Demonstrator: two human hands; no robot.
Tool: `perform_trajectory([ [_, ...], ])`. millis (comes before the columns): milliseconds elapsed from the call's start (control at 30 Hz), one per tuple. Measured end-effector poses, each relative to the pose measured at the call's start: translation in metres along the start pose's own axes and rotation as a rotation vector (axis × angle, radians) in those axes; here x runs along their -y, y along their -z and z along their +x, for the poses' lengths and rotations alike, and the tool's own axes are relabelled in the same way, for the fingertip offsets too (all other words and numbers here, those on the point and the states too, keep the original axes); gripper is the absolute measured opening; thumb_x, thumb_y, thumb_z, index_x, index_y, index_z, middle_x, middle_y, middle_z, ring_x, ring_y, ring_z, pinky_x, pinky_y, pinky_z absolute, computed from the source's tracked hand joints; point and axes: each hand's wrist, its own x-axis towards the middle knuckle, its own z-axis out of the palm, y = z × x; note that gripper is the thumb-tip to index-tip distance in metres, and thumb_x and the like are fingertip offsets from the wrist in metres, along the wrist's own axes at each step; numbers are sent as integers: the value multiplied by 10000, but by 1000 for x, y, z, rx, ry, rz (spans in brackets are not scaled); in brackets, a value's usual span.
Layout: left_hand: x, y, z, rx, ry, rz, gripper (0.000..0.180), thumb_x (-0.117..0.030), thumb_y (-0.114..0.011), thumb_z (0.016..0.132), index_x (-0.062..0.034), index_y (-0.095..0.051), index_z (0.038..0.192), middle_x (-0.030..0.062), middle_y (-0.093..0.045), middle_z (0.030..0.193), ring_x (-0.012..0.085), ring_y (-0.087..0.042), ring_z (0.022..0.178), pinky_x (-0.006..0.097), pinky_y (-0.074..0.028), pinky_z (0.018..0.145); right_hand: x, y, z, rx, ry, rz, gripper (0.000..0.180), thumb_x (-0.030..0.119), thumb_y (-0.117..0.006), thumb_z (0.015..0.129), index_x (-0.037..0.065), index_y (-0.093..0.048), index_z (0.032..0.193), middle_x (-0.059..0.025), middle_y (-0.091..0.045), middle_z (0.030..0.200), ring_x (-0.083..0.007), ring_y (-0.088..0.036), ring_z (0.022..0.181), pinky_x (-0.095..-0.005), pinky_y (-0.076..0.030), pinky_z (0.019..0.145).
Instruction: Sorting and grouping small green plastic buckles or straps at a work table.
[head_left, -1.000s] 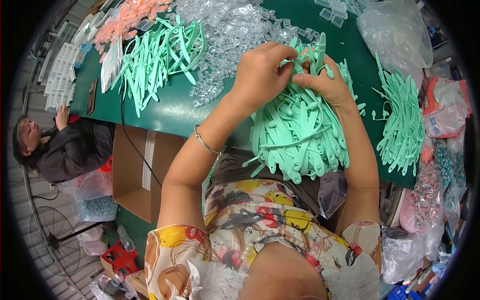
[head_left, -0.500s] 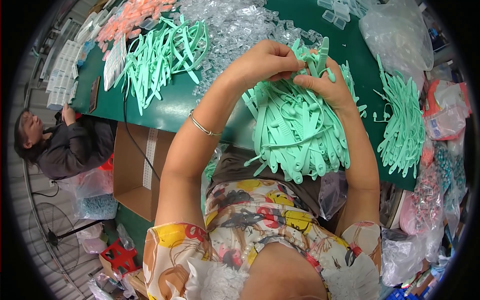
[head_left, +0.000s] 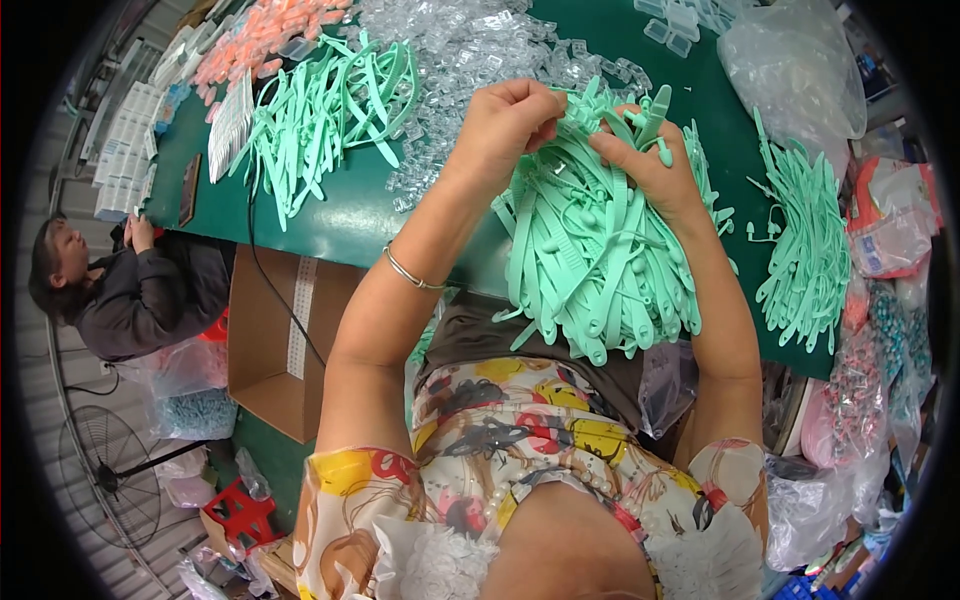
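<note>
A large heap of mint-green rubbery straps (head_left: 600,270), with ridges, holes and small knobs, lies before me at the table's front edge. Over its far right part, my right hand (head_left: 655,170) grips a mint-green strap (head_left: 652,115) between thumb and fingers, its rounded end sticking up and a knob hanging beside it. My left hand (head_left: 508,125) is closed at the heap's far left edge, thumb and fingertips pinched together against green strap material. Whatever is between those fingertips is too hidden to make out.
A pile of clear plastic pieces (head_left: 470,50) covers the far table. More green straps lie left (head_left: 320,130) and right (head_left: 805,250). Orange pieces (head_left: 265,40) sit far left. Plastic bags (head_left: 790,70) crowd the right. A co-worker (head_left: 140,280) is at left, near a cardboard box (head_left: 270,340).
My left hand has moved left, away from my right hand, opening a gap between them. My right hand still grips a strap, its raised end tilted further right.
</note>
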Motion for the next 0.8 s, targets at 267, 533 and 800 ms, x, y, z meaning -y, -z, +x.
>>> perform_trajectory([
  [267,7,20,5,7,-39,345,162,-167,-611,823,-16,-597,768,-5,-551,664,47,-460,574,182,-349,507,-4,-1,4,18,-117,103,240,218,-542,885,-13,-588,930,21,-485,628,-33,-378,474,-170,-311,506],
  [533,-10,86,-29,26,-139,1054,164,-122,-655,735,-27,-631,867,35,-603,749,145,-549,665,272,-448,615,-6,6,7,-22,-149,251,284,192,-603,850,-6,-516,1034,-39,-573,677,-48,-412,479,-181,-328,486],
  [800,4,86,-60,-59,-179,1515,139,-152,-692,668,-78,-627,766,81,-587,776,284,-586,789,390,-472,663,-12,7,9,-24,-180,278,254,191,-630,837,22,-510,984,-50,-581,674,-52,-405,456,-188,-327,465],
])
